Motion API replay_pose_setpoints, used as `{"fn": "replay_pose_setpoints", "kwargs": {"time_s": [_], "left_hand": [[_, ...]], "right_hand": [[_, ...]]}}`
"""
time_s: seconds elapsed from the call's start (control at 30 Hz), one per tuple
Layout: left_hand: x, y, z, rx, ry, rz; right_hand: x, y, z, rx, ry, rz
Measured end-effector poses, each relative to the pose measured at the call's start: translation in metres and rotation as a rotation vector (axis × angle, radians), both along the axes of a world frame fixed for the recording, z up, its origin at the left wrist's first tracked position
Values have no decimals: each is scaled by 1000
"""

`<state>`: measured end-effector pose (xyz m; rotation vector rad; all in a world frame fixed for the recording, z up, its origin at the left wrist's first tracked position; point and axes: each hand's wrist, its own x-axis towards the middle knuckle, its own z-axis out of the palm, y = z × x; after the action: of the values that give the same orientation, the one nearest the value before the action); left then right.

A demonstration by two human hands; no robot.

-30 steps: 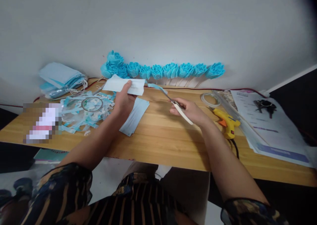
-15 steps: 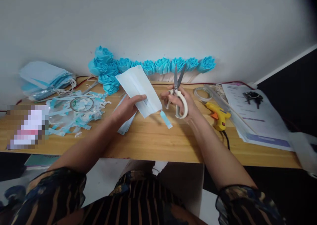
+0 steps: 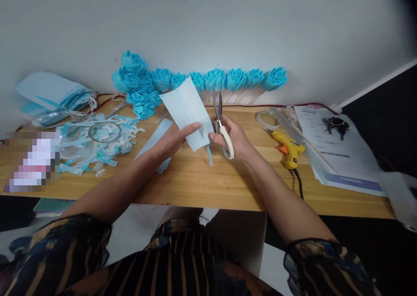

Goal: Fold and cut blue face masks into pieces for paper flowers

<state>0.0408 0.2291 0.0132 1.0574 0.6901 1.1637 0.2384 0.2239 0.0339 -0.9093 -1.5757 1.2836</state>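
Note:
My left hand (image 3: 178, 139) grips a pale blue face mask (image 3: 187, 109), thumb on top and the other fingers hidden beneath. From the mask's lower right corner dangles a narrow cut strip (image 3: 209, 155). My right hand (image 3: 235, 135) is closed on white-handled scissors (image 3: 227, 143), whose blades point up and stand slightly apart just right of the mask. The fingers of that hand are near the mask's right edge; whether they touch it I cannot tell. Flat blue mask pieces (image 3: 155, 136) lie on the table under my left wrist.
Blue fabric flowers (image 3: 215, 79) on sticks line the wall. Cut scraps and a tape roll (image 3: 104, 133) lie left, near a stack of masks (image 3: 54, 92). On the right are a yellow glue gun (image 3: 289, 150), clear tape (image 3: 269, 119), papers (image 3: 339, 157) and keys (image 3: 335, 126).
The scissors have moved left toward the mask, and their blades have come closer together. The mask has shifted slightly right. The dangling strip now hangs more steeply.

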Motion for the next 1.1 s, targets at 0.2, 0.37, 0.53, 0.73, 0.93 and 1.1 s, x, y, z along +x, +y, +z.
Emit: {"fn": "replay_pose_setpoints", "kwargs": {"time_s": [0.2,0.37,0.53,0.73,0.93,1.1], "left_hand": [[4,-1,-1,0,125,32],[2,-2,6,-48,39,163],[2,-1,6,-69,-7,134],[-1,5,-1,-105,21,239],[-2,6,2,-120,13,307],[-2,1,9,-150,25,301]], "right_hand": [[2,7,-12,75,-22,1],[3,8,-14,-1,4,25],[2,9,-15,8,-7,6],[5,12,-16,-37,50,-78],[4,10,-15,-101,57,-80],[4,10,-15,-114,63,-89]]}}
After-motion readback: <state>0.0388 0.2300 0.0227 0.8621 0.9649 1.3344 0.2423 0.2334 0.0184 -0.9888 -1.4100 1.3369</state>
